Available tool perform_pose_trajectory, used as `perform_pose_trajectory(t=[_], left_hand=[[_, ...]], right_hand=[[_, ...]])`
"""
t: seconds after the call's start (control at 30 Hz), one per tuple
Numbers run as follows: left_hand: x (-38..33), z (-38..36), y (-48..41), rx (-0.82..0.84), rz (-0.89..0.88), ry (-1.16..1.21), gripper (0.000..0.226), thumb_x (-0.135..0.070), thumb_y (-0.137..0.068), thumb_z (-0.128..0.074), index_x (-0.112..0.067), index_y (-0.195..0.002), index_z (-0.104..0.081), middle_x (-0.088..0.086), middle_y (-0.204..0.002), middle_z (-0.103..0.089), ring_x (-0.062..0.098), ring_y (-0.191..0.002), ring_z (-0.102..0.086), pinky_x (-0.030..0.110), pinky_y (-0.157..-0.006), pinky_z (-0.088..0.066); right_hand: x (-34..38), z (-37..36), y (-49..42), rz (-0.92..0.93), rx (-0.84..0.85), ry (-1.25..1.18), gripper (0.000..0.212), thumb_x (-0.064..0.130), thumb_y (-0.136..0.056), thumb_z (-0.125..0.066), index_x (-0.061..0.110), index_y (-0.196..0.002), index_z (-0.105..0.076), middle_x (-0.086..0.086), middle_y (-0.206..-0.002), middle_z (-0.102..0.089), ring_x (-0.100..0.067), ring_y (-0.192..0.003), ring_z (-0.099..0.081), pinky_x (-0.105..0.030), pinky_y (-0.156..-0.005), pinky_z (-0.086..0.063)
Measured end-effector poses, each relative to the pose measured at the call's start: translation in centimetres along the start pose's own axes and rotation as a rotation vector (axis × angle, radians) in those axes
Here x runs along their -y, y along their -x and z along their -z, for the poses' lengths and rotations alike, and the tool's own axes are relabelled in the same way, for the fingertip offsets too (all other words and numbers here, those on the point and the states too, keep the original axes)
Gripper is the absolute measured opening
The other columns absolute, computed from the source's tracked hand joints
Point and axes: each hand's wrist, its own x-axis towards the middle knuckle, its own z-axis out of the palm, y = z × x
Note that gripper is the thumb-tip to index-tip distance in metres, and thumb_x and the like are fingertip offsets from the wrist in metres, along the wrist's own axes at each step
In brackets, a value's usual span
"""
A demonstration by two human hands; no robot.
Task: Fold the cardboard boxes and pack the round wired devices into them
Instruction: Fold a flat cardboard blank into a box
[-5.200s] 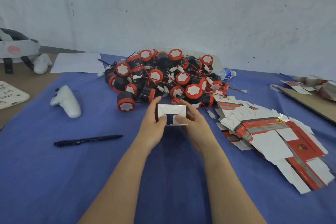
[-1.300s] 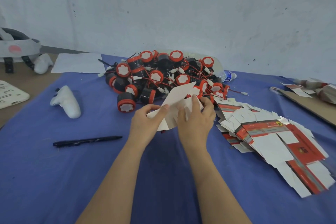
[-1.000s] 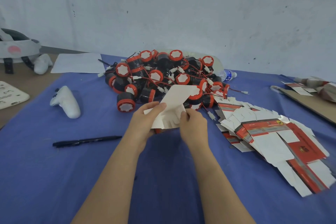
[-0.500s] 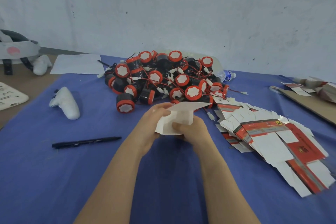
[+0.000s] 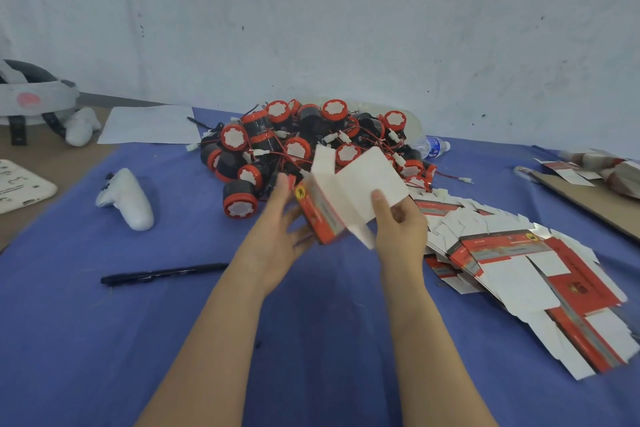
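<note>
- Cardboard box (image 5: pixel 332 208): half-formed, held clear of the blue cloth (image 5: pixel 173 340), btwn both hands; white flaps open, up and to the right.
- Left hand (image 5: pixel 277 239): fingers (image 5: pixel 281 191) straight, close together, pressed against box's red side. No pinch seen.
- Right hand (image 5: pixel 401 225): thumb (image 5: pixel 379 201) pinches white panel against fingers behind it.
- Key relation: red side's long axis is tilted, far-left to near-right. Flaps are on the right hand's side, so it probably folds next while the left braces.
- Round wired devices (image 5: pixel 298 146): piled just beyond box. Nearest unit (image 5: pixel 240 199) is beside left fingers, so the left hand is nearer for pick-up.
- Flat blanks (image 5: pixel 519 263): right of right hand.
</note>
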Motion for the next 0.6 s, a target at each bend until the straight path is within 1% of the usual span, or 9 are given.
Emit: perform_pose_trajectory(t=[0.03, 0.1, 0.2, 0.27, 0.33, 0.4, 0.47, 0.53, 0.6], left_hand=[[0.3, -0.5, 0.1, 0.001, -0.013, -0.048, 0.054, -0.064, -0.075, -0.051, -0.028, -0.113, -0.064, -0.003, -0.112, -0.072, 0.019, -0.110, -0.065, 0.042, -0.100, -0.049], [0.9, -1.3, 0.1, -0.054, -0.014, -0.066, 0.047, -0.062, -0.083, -0.047, -0.027, -0.107, -0.066, -0.002, -0.107, -0.073, 0.018, -0.106, -0.066, 0.043, -0.101, -0.048], [0.9, -0.9, -0.1, -0.104, -0.049, 0.117, 0.057, -0.066, -0.086, -0.043, -0.023, -0.118, -0.064, 0.004, -0.111, -0.072, 0.022, -0.106, -0.067, 0.041, -0.087, -0.056], [0.5, -0.5, 0.1, -0.019, -0.096, 0.203, 0.060, -0.066, -0.087, -0.040, -0.025, -0.123, -0.062, 0.004, -0.117, -0.070, 0.022, -0.107, -0.067, 0.036, -0.080, -0.057], [0.5, -0.4, 0.2, 0.076, -0.106, 0.203, 0.062, -0.066, -0.086, -0.039, -0.025, -0.127, -0.061, 0.004, -0.124, -0.066, 0.024, -0.113, -0.063, 0.038, -0.086, -0.055], [0.9, -0.2, 0.1, 0.099, -0.079, 0.177, 0.066, -0.065, -0.083, -0.043, -0.025, -0.133, -0.056, 0.006, -0.129, -0.063, 0.026, -0.119, -0.060, 0.042, -0.095, -0.051], [1.1, 0.0, -0.1, 0.104, -0.076, 0.189, 0.069, -0.063, -0.079, -0.049, -0.025, -0.136, -0.053, 0.006, -0.132, -0.061, 0.026, -0.120, -0.058, 0.046, -0.102, -0.044], [1.1, 0.4, -0.3, 0.114, -0.102, 0.204, 0.070, -0.063, -0.078, -0.052, -0.025, -0.136, -0.054, 0.005, -0.128, -0.062, 0.025, -0.115, -0.059, 0.045, -0.102, -0.043], [1.1, 0.5, -0.3, 0.104, -0.099, 0.104, 0.071, -0.066, -0.075, -0.051, -0.024, -0.132, -0.057, 0.003, -0.124, -0.065, 0.022, -0.111, -0.062, 0.042, -0.094, -0.051]], right_hand=[[0.1, -0.2, 0.2, -0.037, 0.011, -0.049, 0.012, 0.026, -0.092, -0.062, 0.018, -0.085, -0.067, -0.011, -0.070, -0.060, -0.011, -0.070, -0.052, -0.029, -0.067, -0.044], [0.4, -0.8, 0.8, -0.006, 0.077, -0.022, 0.015, 0.022, -0.092, -0.061, 0.029, -0.079, -0.063, 0.000, -0.069, -0.065, -0.011, -0.070, -0.057, -0.026, -0.068, -0.046], [0.4, -1.6, 1.4, 0.005, 0.226, -0.056, 0.016, 0.019, -0.093, -0.060, 0.033, -0.089, -0.064, 0.008, -0.082, -0.071, -0.011, -0.080, -0.067, -0.024, -0.069, -0.054], [0.4, -1.9, 1.4, -0.180, 0.252, -0.263, 0.009, 0.021, -0.095, -0.058, 0.026, -0.096, -0.064, 0.008, -0.086, -0.073, -0.012, -0.080, -0.070, -0.024, -0.063, -0.056], [0.2, -1.8, 1.2, -0.431, 0.235, -0.398, 0.010, 0.020, -0.096, -0.056, 0.012, -0.096, -0.063, -0.005, -0.086, -0.071, -0.018, -0.072, -0.069, -0.027, -0.057, -0.055], [-0.3, -1.8, 0.9, -0.593, 0.250, -0.324, 0.015, 0.018, -0.095, -0.058, 0.005, -0.092, -0.063, -0.010, -0.084, -0.069, -0.020, -0.069, -0.066, -0.027, -0.055, -0.053], [-0.6, -2.0, 1.1, -0.610, 0.338, -0.155, 0.021, 0.024, -0.093, -0.062, 0.005, -0.084, -0.065, -0.008, -0.076, -0.068, -0.019, -0.066, -0.064, -0.025, -0.057, -0.051], [-0.7, -2.3, 1.3, -0.560, 0.394, -0.012, 0.027, 0.029, -0.092, -0.063, 0.007, -0.077, -0.064, -0.004, -0.065, -0.066, -0.011, -0.055, -0.062, -0.020, -0.050, -0.047], [-0.7, -2.0, 1.2, -0.384, 0.302, 0.146, 0.026, 0.029, -0.091, -0.062, 0.005, -0.081, -0.061, -0.007, -0.071, -0.064, -0.013, -0.060, -0.059, -0.022, -0.052, -0.046]])
